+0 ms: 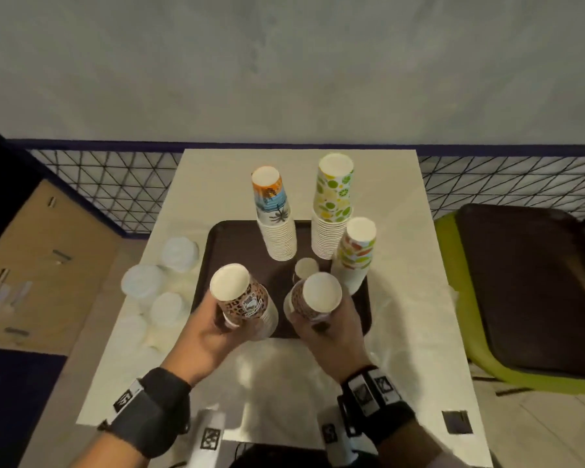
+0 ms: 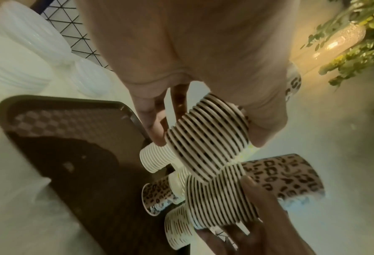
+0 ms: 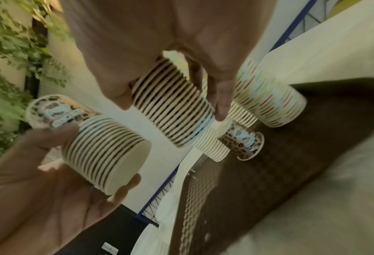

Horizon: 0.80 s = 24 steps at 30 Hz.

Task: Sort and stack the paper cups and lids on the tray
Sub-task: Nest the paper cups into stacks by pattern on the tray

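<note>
From the head view, the left hand and right hand each curl their fingers round a stack of upside-down leopard-print cups — the left stack and the right stack — above the near edge of the brown tray on the white worktop, with 3 taller stacks behind and white lids piled left of the tray. In the left wrist view the fingers wrap the ribbed rims, the print's lettering too blurred to read. The right wrist view shows the same grip — thumb and fingers pinching that stack's rims.
</note>
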### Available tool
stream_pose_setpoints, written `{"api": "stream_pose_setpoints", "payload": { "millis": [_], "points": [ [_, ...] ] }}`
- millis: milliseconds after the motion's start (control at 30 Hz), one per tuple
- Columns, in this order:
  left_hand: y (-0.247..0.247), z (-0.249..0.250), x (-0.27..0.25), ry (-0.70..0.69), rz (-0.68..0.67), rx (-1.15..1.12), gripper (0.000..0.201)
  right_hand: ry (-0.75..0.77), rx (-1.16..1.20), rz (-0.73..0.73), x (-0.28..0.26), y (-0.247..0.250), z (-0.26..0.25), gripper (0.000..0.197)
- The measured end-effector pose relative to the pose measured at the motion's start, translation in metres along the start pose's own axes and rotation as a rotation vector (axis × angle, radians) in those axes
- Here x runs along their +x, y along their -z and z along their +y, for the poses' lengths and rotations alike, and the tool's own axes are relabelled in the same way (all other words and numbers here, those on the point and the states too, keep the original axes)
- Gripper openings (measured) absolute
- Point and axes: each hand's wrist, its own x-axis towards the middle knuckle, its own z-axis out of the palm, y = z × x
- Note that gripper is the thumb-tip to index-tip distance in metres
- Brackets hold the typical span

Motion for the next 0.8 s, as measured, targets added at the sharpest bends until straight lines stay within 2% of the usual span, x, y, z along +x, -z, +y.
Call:
{"api": "stream_pose_setpoints", "payload": {
  "millis": [133,300,400,500,600,800],
  "points": [
    [0.032,-0.016,0.011,0.027,0.011,-0.06,0.086,0.043,-0.07,0.135,0.032,-0.045,-0.006,0.075],
    [0.046,-0.012,0.022,-0.012,-0.027,-0.018,0.093,0.024,-0.187,0.335,0.061,-0.07,0.005,0.075],
    [0.047,-0.013,0.029,-0.012,-0.021,-0.043,0.076,-0.034,-0.235,0.379,0.074,-0.08,0.018,0.076],
    [0.047,-0.014,0.036,-0.018,-0.019,-0.076,0.069,-0.108,-0.219,0.379,0.086,-0.091,0.035,0.078],
    [0.045,-0.017,0.042,-0.029,-0.023,-0.086,0.078,-0.184,-0.174,0.327,0.093,-0.099,0.05,0.078],
    [0.04,-0.024,0.047,-0.029,-0.039,-0.055,0.073,-0.271,-0.14,0.2,0.087,-0.095,0.056,0.075]
  ]
}}
